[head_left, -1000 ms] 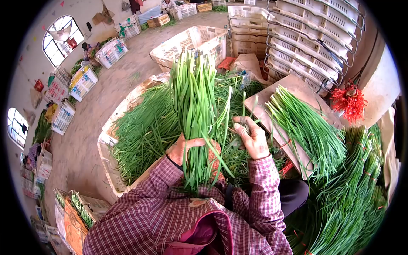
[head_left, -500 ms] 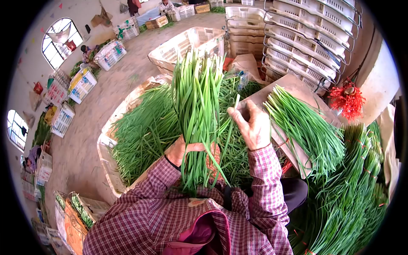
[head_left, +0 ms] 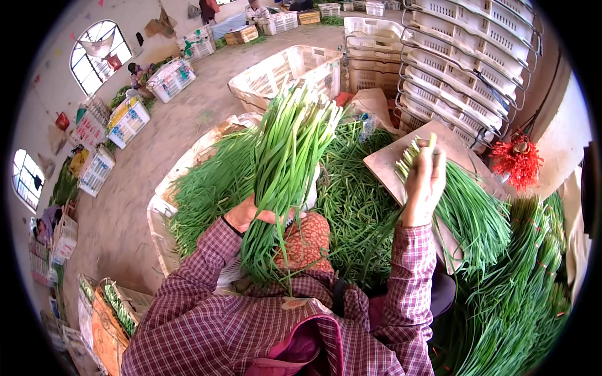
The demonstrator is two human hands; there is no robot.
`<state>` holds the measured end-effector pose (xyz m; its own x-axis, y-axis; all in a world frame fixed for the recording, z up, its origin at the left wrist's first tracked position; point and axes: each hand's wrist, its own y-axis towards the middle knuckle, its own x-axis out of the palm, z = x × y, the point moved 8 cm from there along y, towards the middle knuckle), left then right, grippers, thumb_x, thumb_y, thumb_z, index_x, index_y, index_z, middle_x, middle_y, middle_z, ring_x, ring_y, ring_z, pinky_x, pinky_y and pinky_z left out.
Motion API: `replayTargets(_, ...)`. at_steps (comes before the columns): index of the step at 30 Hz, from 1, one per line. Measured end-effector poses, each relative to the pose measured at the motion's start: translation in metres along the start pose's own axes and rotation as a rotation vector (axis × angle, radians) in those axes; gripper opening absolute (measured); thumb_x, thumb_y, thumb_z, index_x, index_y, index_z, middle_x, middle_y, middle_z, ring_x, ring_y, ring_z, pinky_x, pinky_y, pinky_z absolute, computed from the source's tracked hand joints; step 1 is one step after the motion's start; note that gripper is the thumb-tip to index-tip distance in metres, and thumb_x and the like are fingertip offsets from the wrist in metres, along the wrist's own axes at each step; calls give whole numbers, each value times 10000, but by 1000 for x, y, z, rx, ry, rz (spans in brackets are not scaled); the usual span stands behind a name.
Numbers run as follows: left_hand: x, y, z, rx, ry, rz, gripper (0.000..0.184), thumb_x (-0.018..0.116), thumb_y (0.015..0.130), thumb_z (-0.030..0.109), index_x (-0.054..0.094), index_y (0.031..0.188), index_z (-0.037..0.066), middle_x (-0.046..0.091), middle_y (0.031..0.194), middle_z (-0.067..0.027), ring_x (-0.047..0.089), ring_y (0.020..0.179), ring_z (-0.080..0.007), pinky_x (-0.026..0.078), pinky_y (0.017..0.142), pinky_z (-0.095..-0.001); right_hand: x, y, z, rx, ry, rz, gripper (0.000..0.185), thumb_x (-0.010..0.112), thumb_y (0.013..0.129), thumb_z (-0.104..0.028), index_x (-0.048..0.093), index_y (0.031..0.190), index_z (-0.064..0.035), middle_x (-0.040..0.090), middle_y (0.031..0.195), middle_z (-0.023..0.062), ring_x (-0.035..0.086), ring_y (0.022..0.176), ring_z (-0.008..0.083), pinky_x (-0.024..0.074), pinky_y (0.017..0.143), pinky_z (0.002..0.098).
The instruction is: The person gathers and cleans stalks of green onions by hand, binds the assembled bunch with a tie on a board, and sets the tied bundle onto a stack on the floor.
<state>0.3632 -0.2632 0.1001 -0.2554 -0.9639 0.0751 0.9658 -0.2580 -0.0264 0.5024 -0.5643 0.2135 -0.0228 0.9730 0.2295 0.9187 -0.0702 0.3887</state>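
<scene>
My left hand (head_left: 246, 216) is wrapped round the lower part of a thick bunch of garlic chives (head_left: 291, 144), pale stem ends up and leaf tips hanging down. My right hand (head_left: 425, 188) is closed at the edge of a second pile of garlic chives (head_left: 473, 216) lying on a board (head_left: 387, 164). A pale stem end pokes up above its fingers, and thin leaves trail below the hand. How many stalks it holds is hidden.
Loose chives (head_left: 216, 182) fill a crate (head_left: 158, 207) at left; trimmings (head_left: 357, 194) lie in the middle. Tied chive bundles (head_left: 514, 301) stand at right, below red ties (head_left: 515, 160). Stacked crates (head_left: 464, 69) rise behind. A person (head_left: 256, 11) sits far back.
My right hand has moved right, from beside the held bunch to the pile on the board. The bunch in my left hand now leans more to the right at its top.
</scene>
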Motion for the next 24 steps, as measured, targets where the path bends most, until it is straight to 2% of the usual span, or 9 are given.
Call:
replayTargets(2, 4, -3, 5, -31, 2, 65, 587, 767, 698, 85, 552, 1244, 75, 642, 1034, -62, 610, 918, -202, 485, 825, -346, 30, -11, -16, -196, -140, -78, 225, 544, 952, -273, 593, 977, -54, 504, 692, -13, 447, 612, 62, 373, 551, 228)
replayTargets(4, 14, -1, 4, -26, -127, 7, 649, 738, 734, 130, 462, 1313, 30, 597, 923, -76, 592, 807, -192, 504, 712, -350, 59, -23, -9, -177, -186, -232, 245, 586, 933, -287, 608, 942, -43, 542, 643, -1, 471, 570, 83, 388, 517, 254)
replayTargets(6, 15, -3, -1, -37, -18, -19, 697, 742, 727, 123, 431, 1346, 45, 588, 1023, -82, 590, 874, -195, 507, 733, -364, 81, -31, 1, -43, -190, -354, 239, 646, 891, -268, 640, 908, -30, 559, 599, -1, 474, 523, 75, 391, 493, 250)
replayTargets(10, 17, -3, -2, 0, -51, -6, 704, 729, 703, 67, 436, 1342, 65, 595, 1017, -84, 590, 908, -207, 504, 831, -452, 81, -34, -2, -46, -247, -316, 171, 644, 865, -177, 645, 860, -6, 599, 628, 53, 515, 535, 90, 409, 493, 257)
replayTargets(12, 16, -8, 1, -64, -4, -63, 672, 708, 719, 43, 437, 1334, 55, 600, 970, -82, 591, 874, -208, 501, 841, -474, 52, -16, 4, -297, -315, -153, 170, 633, 874, -191, 658, 887, -23, 616, 669, 62, 529, 539, 109, 413, 483, 273)
replayTargets(14, 17, -12, 1, -26, -105, -56, 622, 709, 746, 73, 456, 1313, 37, 593, 916, -76, 586, 823, -202, 508, 826, -456, 10, 2, 2, -272, -224, 28, 158, 622, 892, -197, 665, 908, -45, 613, 686, 50, 526, 535, 116, 412, 476, 277)
replayTargets(19, 9, -24, -14, -13, -331, -218, 507, 712, 724, 42, 547, 1203, 46, 615, 906, -109, 630, 820, -294, 507, 859, -546, -59, 18, -11, -536, -836, 300, 104, 626, 896, -165, 651, 938, -73, 628, 733, 54, 569, 566, 142, 422, 469, 330)
replayTargets(22, -1, -33, -26, -58, -242, -241, 498, 724, 729, 71, 556, 1197, 53, 617, 900, -110, 640, 900, -301, 511, 832, -549, -50, 13, -1, -505, -1094, 232, 141, 636, 880, -178, 626, 1006, -115, 651, 839, 56, 623, 640, 162, 520, 520, 299)
replayTargets(24, 9, -33, -15, 45, -302, -292, 699, 763, 767, 181, 417, 1342, -17, 579, 862, -111, 592, 732, -204, 512, 798, -576, -17, -4, -7, -495, -867, 10, 191, 644, 868, -228, 621, 1008, -99, 668, 877, 82, 650, 693, 197, 549, 576, 319)
